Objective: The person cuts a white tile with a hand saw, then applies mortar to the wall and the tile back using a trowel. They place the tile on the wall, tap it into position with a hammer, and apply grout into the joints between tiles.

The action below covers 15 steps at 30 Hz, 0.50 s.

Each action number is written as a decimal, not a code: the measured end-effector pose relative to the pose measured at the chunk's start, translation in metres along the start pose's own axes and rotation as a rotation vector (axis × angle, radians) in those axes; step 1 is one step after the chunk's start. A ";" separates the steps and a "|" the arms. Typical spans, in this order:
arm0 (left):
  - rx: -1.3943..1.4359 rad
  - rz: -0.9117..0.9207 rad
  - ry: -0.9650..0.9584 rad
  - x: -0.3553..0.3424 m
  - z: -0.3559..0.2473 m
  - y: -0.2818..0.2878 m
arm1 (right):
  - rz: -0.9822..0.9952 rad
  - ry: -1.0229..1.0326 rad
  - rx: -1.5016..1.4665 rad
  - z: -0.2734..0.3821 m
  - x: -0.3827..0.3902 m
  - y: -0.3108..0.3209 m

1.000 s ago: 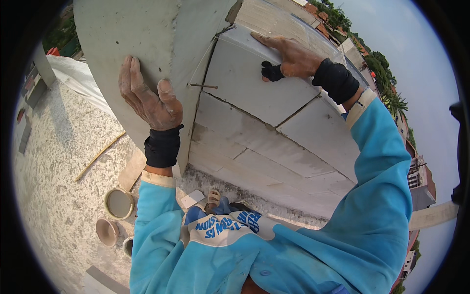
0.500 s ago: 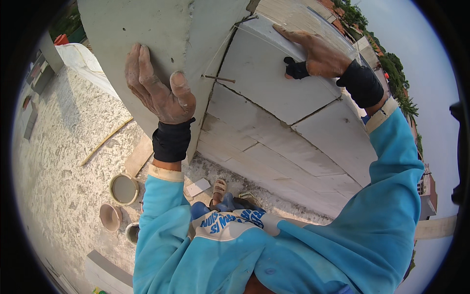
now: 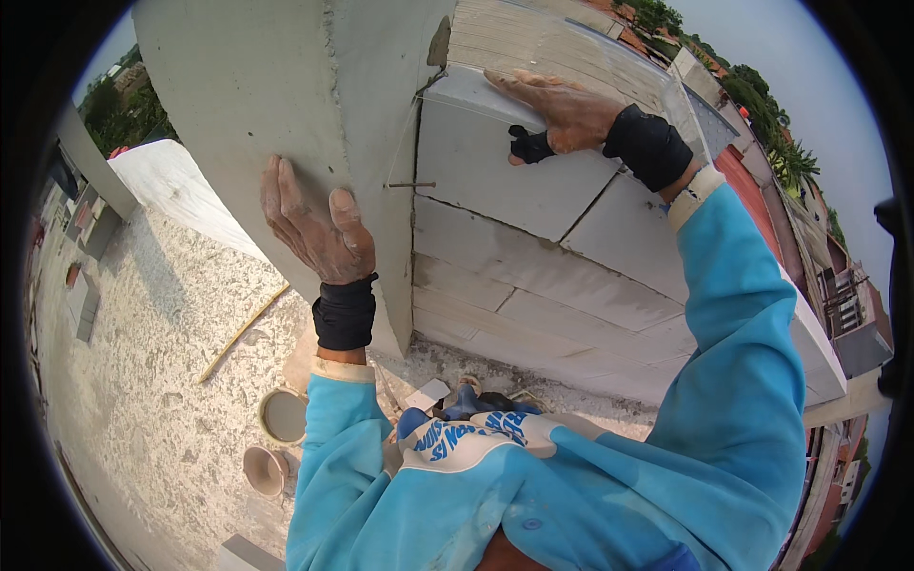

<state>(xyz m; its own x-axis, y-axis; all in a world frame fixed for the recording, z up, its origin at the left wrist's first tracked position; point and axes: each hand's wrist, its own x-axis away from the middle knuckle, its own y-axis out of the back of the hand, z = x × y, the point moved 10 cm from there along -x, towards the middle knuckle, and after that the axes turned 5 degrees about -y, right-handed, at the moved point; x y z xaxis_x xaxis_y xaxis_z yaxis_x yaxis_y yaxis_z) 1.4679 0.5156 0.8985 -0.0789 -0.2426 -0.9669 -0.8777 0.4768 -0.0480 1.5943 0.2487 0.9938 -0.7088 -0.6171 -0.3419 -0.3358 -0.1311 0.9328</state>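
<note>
My left hand (image 3: 322, 233) lies flat against the smooth grey face of a tall concrete column (image 3: 238, 67), fingers stretched and thumb apart. On the top edge of a pale grey wall block (image 3: 509, 176) rests my right hand (image 3: 576, 116). Its fingers extend toward the column, and its black-wrapped thumb hangs over the block's front face. Neither hand grips anything. The block's end sits close beside the column, with a dark narrow joint between them. A nail (image 3: 411, 185) sticks out at that joint, and a thin string (image 3: 476, 107) runs along the block's upper edge.
More block courses (image 3: 571, 305) stand below. On the rough floor are a bucket of grey liquid (image 3: 284, 416), an empty-looking pot (image 3: 265, 470), a wooden stick (image 3: 244, 333) and a loose white piece (image 3: 427, 395). A white sheet (image 3: 186, 190) lies behind the column. Rooftops and trees appear beyond the wall.
The view has shifted, so column and wall sit further left and the column's marks lower. Both hands keep about the same places on column and block.
</note>
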 end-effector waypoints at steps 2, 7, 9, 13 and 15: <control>0.006 0.070 0.030 0.015 0.013 0.014 | -0.204 -0.047 0.118 0.018 0.015 0.030; -0.066 0.506 0.357 0.165 0.122 0.073 | -0.486 -0.263 -0.540 0.051 0.141 0.042; -0.158 0.814 0.498 0.282 0.179 0.127 | -0.473 -0.490 -0.785 0.069 0.219 -0.040; -0.345 1.632 1.092 0.559 0.240 0.335 | 0.333 -1.198 -0.706 0.161 0.431 -0.303; -0.400 2.327 1.011 0.656 0.196 0.463 | 0.880 -1.279 -0.529 0.251 0.566 -0.378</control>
<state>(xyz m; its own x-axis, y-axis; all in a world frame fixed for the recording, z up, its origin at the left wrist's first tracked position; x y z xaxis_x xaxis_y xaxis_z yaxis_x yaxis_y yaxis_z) 1.1022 0.7432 0.1923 -0.4932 -0.0262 0.8695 0.8049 0.3653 0.4676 1.1643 0.1432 0.4191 -0.6677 0.3290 0.6677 0.4705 -0.5085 0.7211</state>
